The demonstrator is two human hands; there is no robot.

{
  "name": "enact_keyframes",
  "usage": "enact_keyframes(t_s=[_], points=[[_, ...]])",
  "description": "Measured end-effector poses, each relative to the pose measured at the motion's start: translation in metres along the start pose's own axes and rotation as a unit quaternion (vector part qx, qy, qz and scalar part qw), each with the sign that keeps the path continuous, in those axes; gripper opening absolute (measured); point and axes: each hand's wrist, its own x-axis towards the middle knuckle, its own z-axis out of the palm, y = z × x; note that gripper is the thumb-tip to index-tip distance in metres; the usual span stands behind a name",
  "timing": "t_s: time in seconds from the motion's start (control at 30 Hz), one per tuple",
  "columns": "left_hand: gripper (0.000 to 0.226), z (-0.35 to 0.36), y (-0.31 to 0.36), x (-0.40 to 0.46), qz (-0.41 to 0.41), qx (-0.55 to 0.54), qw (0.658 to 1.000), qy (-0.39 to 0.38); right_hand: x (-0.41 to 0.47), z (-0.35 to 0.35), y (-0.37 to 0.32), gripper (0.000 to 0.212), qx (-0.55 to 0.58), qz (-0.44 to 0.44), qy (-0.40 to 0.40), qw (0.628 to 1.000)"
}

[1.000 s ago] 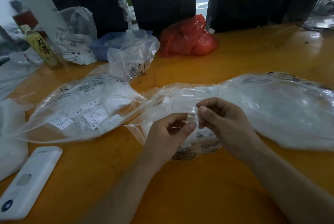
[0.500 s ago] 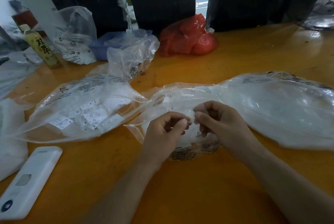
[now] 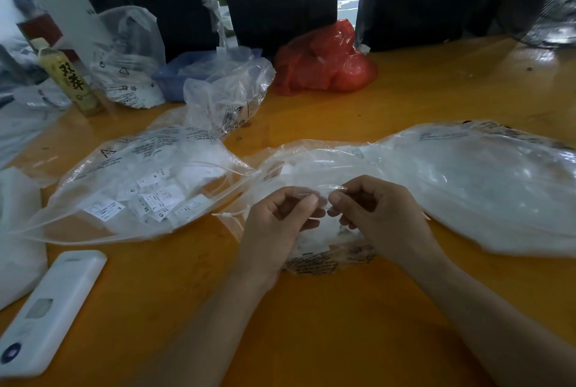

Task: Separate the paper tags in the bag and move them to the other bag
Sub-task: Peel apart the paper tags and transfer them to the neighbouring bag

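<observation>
Two clear plastic bags lie on the orange table. The left bag (image 3: 134, 187) holds several loose white paper tags (image 3: 162, 199) with size letters printed on them. The right bag (image 3: 467, 180) is large, with white contents, and its mouth points left under my hands. My left hand (image 3: 280, 224) and my right hand (image 3: 374, 215) meet over that mouth, fingers curled. Thumbs and forefingers of both hands pinch a small thin tag piece (image 3: 324, 191) between them; it is blurred and hard to make out.
A white remote-like device (image 3: 46, 311) lies at the front left. Behind stand a yellow bottle (image 3: 67, 77), more clear bags (image 3: 227, 99), a blue tray (image 3: 184, 74) and a red plastic bag (image 3: 324, 62). White bags sit at the left edge.
Both hands dropped slightly toward the bag mouth, and their fingertips came closer together, now pinching the same small piece. The bags stayed where they were.
</observation>
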Motion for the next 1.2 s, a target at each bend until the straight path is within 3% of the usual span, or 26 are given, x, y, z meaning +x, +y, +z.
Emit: enact_keyframes(t_s=[0.1, 0.23, 0.4, 0.47, 0.53, 0.6, 0.67, 0.73, 0.8, 0.9, 1.0, 1.1, 1.13, 1.2], points=[[0.009, -0.002, 0.001, 0.000, -0.002, -0.033, 0.999, 0.027, 0.001, 0.000, 0.002, 0.012, -0.045, -0.027, 0.007, 0.999], [0.020, -0.007, 0.007, 0.003, -0.011, -0.116, 0.991, 0.070, 0.009, -0.009, 0.011, 0.021, -0.171, -0.047, 0.031, 0.984], [0.025, -0.012, 0.010, 0.006, -0.024, -0.183, 0.979, 0.089, 0.015, -0.028, 0.015, 0.067, -0.321, -0.047, -0.212, 0.922], [0.025, -0.013, 0.009, 0.006, -0.026, -0.188, 0.978, 0.086, 0.016, -0.030, 0.015, 0.041, -0.339, -0.073, -0.232, 0.909], [0.015, -0.012, 0.008, 0.007, -0.034, -0.197, 0.976, 0.083, 0.016, -0.031, 0.014, 0.018, -0.333, -0.096, -0.213, 0.914], [0.008, -0.012, 0.009, 0.007, -0.045, -0.216, 0.973, 0.074, 0.015, -0.030, 0.008, 0.019, -0.293, -0.100, -0.166, 0.936], [0.010, -0.012, 0.008, 0.007, -0.052, -0.225, 0.971, 0.065, 0.013, -0.035, -0.001, 0.018, -0.245, -0.138, -0.034, 0.959], [0.005, -0.013, 0.007, 0.007, -0.054, -0.228, 0.970, 0.058, 0.015, -0.048, -0.004, 0.014, -0.277, -0.179, 0.142, 0.933], [0.005, -0.013, 0.007, 0.006, -0.055, -0.239, 0.968, 0.056, 0.022, -0.071, -0.002, 0.011, -0.373, -0.117, 0.225, 0.893], [0.006, -0.011, 0.006, 0.006, -0.055, -0.257, 0.963, 0.062, 0.026, -0.099, 0.015, 0.032, -0.509, 0.059, 0.158, 0.844], [0.021, -0.009, 0.007, 0.007, -0.049, -0.257, 0.963, 0.070, 0.028, -0.109, 0.026, 0.031, -0.584, 0.099, 0.127, 0.795], [0.019, -0.010, 0.005, 0.008, -0.046, -0.245, 0.966, 0.068, 0.031, -0.110, 0.023, 0.022, -0.627, 0.181, 0.135, 0.746], [0.016, -0.010, 0.005, 0.007, -0.045, -0.240, 0.967, 0.070, 0.031, -0.111, 0.022, 0.022, -0.631, 0.208, 0.127, 0.736], [0.010, -0.011, 0.004, 0.007, -0.043, -0.224, 0.971, 0.073, 0.032, -0.114, 0.023, 0.025, -0.591, 0.241, 0.127, 0.760]])
